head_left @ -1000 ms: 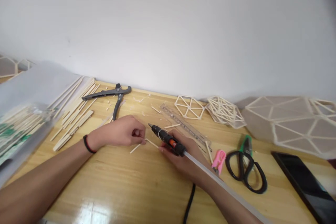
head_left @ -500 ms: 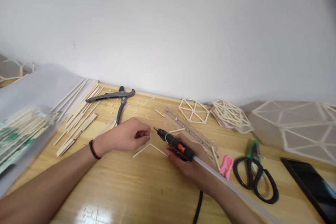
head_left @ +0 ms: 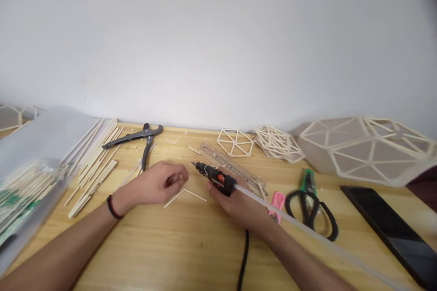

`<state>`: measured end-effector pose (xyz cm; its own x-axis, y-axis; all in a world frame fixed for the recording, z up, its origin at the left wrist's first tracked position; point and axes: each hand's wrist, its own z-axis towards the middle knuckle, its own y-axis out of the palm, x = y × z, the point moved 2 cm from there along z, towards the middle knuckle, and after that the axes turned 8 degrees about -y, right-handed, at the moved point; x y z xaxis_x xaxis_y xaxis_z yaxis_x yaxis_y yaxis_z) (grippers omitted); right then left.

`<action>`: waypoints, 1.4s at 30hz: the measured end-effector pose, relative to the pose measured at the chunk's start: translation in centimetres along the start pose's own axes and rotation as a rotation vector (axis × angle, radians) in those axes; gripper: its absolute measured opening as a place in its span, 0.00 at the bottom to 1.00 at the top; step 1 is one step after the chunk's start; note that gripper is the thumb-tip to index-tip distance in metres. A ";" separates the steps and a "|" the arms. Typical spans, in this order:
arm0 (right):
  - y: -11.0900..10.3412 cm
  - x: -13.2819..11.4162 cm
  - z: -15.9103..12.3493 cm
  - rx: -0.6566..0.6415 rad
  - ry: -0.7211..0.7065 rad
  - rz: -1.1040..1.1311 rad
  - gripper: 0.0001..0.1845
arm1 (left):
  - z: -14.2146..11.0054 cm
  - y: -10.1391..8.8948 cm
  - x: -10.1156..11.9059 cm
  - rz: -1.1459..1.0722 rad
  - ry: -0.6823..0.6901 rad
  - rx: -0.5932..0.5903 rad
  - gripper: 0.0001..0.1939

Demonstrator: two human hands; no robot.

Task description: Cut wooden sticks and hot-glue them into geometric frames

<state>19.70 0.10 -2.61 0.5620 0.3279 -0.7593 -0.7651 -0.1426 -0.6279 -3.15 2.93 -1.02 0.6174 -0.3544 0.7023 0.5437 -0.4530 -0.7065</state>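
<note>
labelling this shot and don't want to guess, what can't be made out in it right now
- Head view: the underside of the glue gun, hidden by the right hand
- Head view: whether the left hand pinches anything, hidden by its own curl
- Head view: the black cord's far end, cut off by the bottom edge
- Head view: the ruler's markings, too small and blurred

A thin, dark, rounded band [head_left: 111,208] with a hint of red is circling the left wrist [head_left: 120,201]; both forearms [head_left: 73,243] are showing bare.
</note>
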 end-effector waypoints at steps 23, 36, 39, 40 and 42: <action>-1.0 -0.4 0.5 0.146 0.016 0.203 0.09 | -2.2 1.9 3.4 0.153 -0.289 0.071 0.09; -2.5 2.8 2.0 0.608 0.186 0.569 0.18 | 4.1 -1.5 4.3 0.395 -0.149 0.276 0.11; -2.6 2.7 2.1 0.594 0.181 0.583 0.16 | 5.2 -0.7 5.0 0.418 -0.104 0.172 0.08; -2.5 2.7 2.1 0.579 0.177 0.582 0.15 | 5.2 -0.4 5.3 0.416 -0.083 0.123 0.07; -2.5 2.5 2.0 0.546 0.170 0.575 0.15 | 4.8 -0.4 5.7 0.414 -0.060 0.056 0.07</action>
<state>22.36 3.15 -2.59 0.0410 0.1896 -0.9810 -0.9695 0.2451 0.0069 2.92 5.02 2.84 0.8217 -0.4478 0.3526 0.2714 -0.2366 -0.9329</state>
